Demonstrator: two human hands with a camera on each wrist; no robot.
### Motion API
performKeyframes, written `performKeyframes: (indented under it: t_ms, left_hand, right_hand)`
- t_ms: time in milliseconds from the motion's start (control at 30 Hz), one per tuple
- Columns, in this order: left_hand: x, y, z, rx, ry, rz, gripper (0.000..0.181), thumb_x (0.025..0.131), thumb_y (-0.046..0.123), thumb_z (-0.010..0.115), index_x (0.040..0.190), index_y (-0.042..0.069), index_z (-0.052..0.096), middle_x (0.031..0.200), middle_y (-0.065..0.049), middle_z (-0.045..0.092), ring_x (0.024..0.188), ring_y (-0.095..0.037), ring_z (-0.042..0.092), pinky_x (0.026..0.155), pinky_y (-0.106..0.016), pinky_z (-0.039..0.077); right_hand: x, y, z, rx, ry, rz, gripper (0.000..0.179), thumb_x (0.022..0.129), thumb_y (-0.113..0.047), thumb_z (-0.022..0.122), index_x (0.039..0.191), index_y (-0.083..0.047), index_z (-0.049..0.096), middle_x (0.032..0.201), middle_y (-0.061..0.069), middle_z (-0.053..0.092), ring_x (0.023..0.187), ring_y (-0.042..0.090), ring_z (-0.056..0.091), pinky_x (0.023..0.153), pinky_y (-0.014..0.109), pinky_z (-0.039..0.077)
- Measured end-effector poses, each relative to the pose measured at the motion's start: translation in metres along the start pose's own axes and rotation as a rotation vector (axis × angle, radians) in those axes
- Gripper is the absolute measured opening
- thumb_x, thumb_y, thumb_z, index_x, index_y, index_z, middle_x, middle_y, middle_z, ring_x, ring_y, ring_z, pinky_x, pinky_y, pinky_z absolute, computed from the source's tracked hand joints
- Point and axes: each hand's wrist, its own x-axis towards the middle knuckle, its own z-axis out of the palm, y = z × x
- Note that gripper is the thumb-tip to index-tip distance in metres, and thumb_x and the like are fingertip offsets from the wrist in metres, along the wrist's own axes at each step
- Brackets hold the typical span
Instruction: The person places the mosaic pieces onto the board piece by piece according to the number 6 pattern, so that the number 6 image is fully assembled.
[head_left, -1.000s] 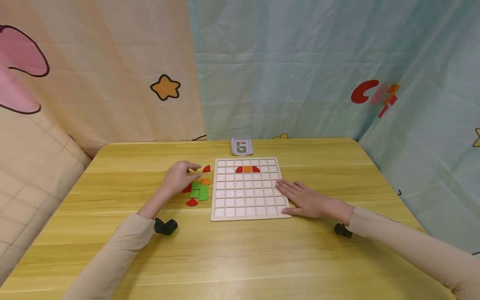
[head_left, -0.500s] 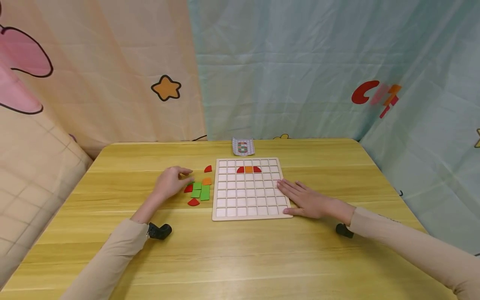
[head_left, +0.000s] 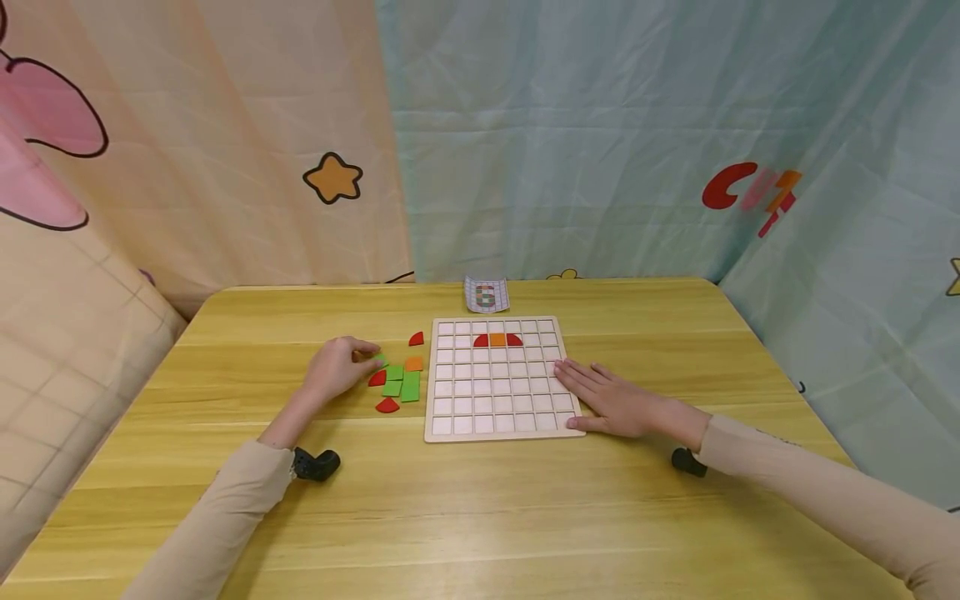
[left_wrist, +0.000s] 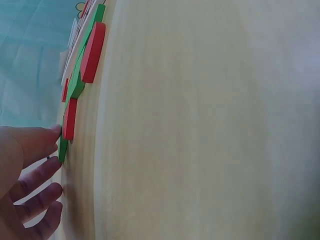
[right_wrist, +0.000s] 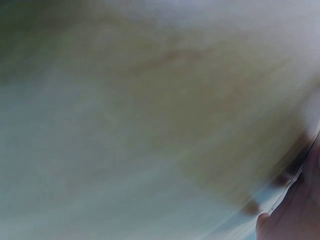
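**A green tile (head_left: 383, 360) pinched in my left hand (head_left: 343, 367)**

My left fingers (left_wrist: 41, 201) are pinching the green tile at the left of the loose pieces; I cannot tell whether it is clear of the surface (head_left: 465, 517). To its right and nearer me lie two green squares (head_left: 394, 372), with a green rectangle (head_left: 410, 387) on their right and a red wedge (head_left: 377, 378) on their left. An orange piece (head_left: 413, 364) sits just beyond the rectangle. One more red wedge (head_left: 387, 406) lies at the near end, another (head_left: 416, 339) at the far end.

Right of all these lies the board (head_left: 504, 439). In its second row from the far side, the middle three cells hold a red piece (head_left: 482, 341), an orange square (head_left: 498, 340) and a second red piece (head_left: 514, 340).

My right hand (head_left: 607, 402) rests on the board's right edge, fingers straight, thumb spread away from them, holding nothing. A printed card (head_left: 486, 294) is just beyond the board's far edge.
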Motion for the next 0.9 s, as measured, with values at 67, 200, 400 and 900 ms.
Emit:
performKeyframes:
  t_ms: [67, 200, 400, 900]
  left_hand:
    - [-0.0001, -0.0009, 0.0002, -0.002, -0.002, 0.002, 0.033, 0.088, 0.025, 0.069, 0.113, 0.004, 0.071, 0.109, -0.017, 0.07, 0.085, -0.025, 0.059, 0.066, -0.032, 0.043]
    - [-0.0003, -0.0007, 0.0003, -0.003, -0.009, -0.002, 0.034, 0.087, 0.028, 0.07, 0.113, 0.005, 0.072, 0.11, -0.016, 0.071, 0.085, -0.024, 0.058, 0.065, -0.029, 0.04]
    - [0.0001, -0.0007, 0.0008, 0.005, -0.003, -0.003, 0.035, 0.086, 0.028, 0.072, 0.112, 0.005, 0.072, 0.108, -0.016, 0.07, 0.085, -0.024, 0.059, 0.063, -0.029, 0.041]
    - [-0.0009, -0.0033, -0.0015, 0.011, -0.024, -0.003, 0.033, 0.083, 0.027, 0.074, 0.108, 0.005, 0.074, 0.101, -0.015, 0.07, 0.082, -0.022, 0.059, 0.063, -0.029, 0.042]
  right_hand:
    - [0.0002, 0.0, 0.0003, 0.001, 0.003, -0.003, 0.081, 0.097, -0.056, 0.039, 0.156, -0.011, 0.006, 0.164, 0.004, 0.0, 0.151, 0.024, 0.003, 0.119, 0.051, 0.009]
    - [0.0, -0.0001, 0.0004, 0.007, 0.017, -0.018, 0.081, 0.097, -0.055, 0.04, 0.155, -0.009, 0.008, 0.163, 0.007, 0.003, 0.15, 0.027, 0.005, 0.118, 0.054, 0.011]
    - [-0.0005, -0.002, -0.0016, 0.009, 0.028, -0.028, 0.08, 0.098, -0.054, 0.041, 0.155, -0.007, 0.01, 0.163, 0.01, 0.005, 0.15, 0.03, 0.007, 0.116, 0.057, 0.013]
    - [-0.0007, -0.002, 0.0003, -0.024, 0.021, -0.011, 0.081, 0.098, -0.056, 0.039, 0.155, -0.009, 0.008, 0.163, 0.008, 0.004, 0.15, 0.027, 0.006, 0.118, 0.054, 0.013]
